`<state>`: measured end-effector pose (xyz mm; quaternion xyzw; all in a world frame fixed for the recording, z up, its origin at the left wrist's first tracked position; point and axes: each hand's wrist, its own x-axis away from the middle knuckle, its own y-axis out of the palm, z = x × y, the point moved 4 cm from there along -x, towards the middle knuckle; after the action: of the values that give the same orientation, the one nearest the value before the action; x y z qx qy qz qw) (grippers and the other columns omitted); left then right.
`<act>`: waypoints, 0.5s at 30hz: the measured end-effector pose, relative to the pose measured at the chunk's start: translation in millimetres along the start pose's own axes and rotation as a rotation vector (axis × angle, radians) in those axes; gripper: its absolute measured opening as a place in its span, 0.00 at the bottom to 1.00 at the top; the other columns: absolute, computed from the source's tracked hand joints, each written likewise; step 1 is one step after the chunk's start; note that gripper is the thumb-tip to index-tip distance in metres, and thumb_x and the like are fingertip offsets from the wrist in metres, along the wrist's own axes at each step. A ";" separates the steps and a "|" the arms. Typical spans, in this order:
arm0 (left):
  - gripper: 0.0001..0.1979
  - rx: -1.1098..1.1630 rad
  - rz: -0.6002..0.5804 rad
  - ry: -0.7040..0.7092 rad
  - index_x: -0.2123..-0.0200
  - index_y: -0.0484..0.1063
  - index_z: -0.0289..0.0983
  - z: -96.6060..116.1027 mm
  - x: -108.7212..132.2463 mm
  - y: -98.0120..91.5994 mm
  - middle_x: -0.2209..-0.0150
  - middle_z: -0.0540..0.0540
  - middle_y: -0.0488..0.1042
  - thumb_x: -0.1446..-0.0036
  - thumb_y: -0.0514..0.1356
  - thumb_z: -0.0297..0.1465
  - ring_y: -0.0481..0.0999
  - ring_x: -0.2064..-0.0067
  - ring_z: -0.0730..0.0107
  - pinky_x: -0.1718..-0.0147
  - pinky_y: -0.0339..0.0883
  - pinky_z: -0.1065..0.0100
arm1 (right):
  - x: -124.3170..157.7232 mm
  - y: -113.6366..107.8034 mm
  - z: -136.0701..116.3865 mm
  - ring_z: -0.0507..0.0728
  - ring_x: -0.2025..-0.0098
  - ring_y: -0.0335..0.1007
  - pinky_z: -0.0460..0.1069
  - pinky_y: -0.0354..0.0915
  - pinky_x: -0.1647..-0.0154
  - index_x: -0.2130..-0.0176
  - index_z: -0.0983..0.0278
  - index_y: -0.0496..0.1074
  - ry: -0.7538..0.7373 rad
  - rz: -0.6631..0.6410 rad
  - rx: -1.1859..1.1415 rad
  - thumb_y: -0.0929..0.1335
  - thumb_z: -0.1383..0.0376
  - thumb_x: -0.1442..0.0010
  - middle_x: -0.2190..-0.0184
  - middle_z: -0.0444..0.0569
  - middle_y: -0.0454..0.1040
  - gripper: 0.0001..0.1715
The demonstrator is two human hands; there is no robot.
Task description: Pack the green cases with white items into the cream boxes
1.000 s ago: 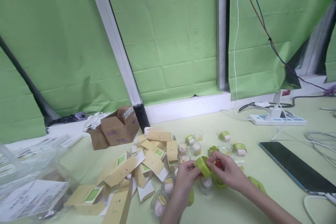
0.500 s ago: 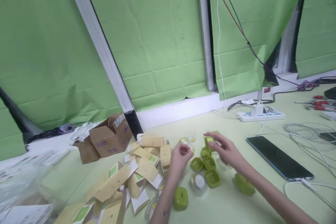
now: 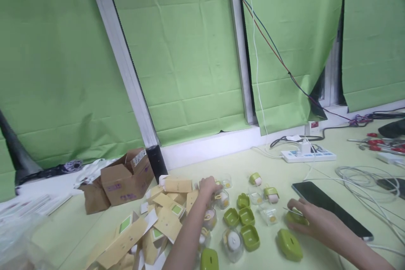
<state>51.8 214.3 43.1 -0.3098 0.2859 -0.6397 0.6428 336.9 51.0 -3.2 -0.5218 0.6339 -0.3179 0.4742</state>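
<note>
My right hand [image 3: 305, 215] is closed round a small green plastic case part [image 3: 296, 218] at the right. A thin, light, pointed sliver shows by its fingers, too small to name. Just below it lies a green lid with a slot [image 3: 290, 244]. My left hand [image 3: 208, 186] reaches among clear domed containers beside the box pile, its fingers curled and what they hold hidden. Near it stands a clear container [image 3: 222, 199]. Between the hands sit several open green cups [image 3: 250, 237] and a clear container with a white round piece [image 3: 233, 242]. Two green-and-pink pieces [image 3: 271, 194] stand farther back.
Small cream cartons [image 3: 167, 221] are heaped at left, before an open brown cardboard box [image 3: 125, 181] and a black cylinder [image 3: 156, 162]. A phone [image 3: 329, 206] lies right of my right hand, near coiled white cables [image 3: 363, 181] and a power strip [image 3: 316, 156].
My right hand has moved right and nearer with a green part, away from the cups. My left hand has shifted left and away to the containers by the cartons. The view has shifted slightly.
</note>
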 end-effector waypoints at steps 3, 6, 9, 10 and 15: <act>0.16 0.161 0.005 -0.031 0.51 0.65 0.36 2.2 2.0 -1.7 0.51 0.43 0.68 0.42 0.56 0.35 0.71 0.54 0.62 0.58 0.68 0.56 | -1.0 -15.3 -16.6 0.56 0.77 0.69 0.48 0.58 0.77 0.67 0.59 0.67 -0.027 0.085 -0.154 0.61 0.56 0.42 0.69 0.48 0.70 0.11; 0.19 0.404 0.018 0.005 0.51 0.64 0.37 0.3 23.6 -8.3 0.53 0.42 0.69 0.44 0.58 0.37 0.72 0.56 0.63 0.58 0.68 0.58 | -3.5 -31.6 -55.5 0.55 0.75 0.68 0.48 0.59 0.73 0.71 0.60 0.63 -0.124 0.046 -0.350 0.54 0.55 0.36 0.78 0.44 0.68 0.19; 0.22 0.690 -0.003 0.058 0.52 0.63 0.37 -3.5 64.5 -12.4 0.57 0.41 0.72 0.45 0.55 0.44 0.75 0.59 0.64 0.59 0.69 0.62 | -9.2 -34.8 -102.1 0.54 0.77 0.64 0.47 0.57 0.76 0.65 0.60 0.64 -0.201 0.004 -0.482 0.54 0.54 0.35 0.79 0.42 0.67 0.17; 0.22 0.777 -0.018 0.066 0.54 0.64 0.36 -4.9 80.5 -11.9 0.58 0.40 0.72 0.43 0.52 0.46 0.75 0.59 0.65 0.59 0.69 0.63 | -11.8 -32.5 -117.3 0.54 0.78 0.63 0.46 0.55 0.78 0.64 0.60 0.63 -0.223 -0.009 -0.502 0.54 0.55 0.35 0.79 0.42 0.67 0.17; 0.17 1.414 -0.165 -0.049 0.61 0.69 0.33 -13.9 143.6 8.1 0.64 0.42 0.74 0.44 0.56 0.42 0.74 0.65 0.71 0.65 0.69 0.71 | -19.4 -12.9 -176.2 0.54 0.75 0.67 0.46 0.55 0.75 0.65 0.60 0.63 -0.388 -0.056 -0.495 0.55 0.59 0.36 0.77 0.42 0.72 0.13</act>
<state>49.0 70.2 32.1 0.1467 -0.2366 -0.7111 0.6456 177.3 50.2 75.0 -0.6896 0.5749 -0.0616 0.4360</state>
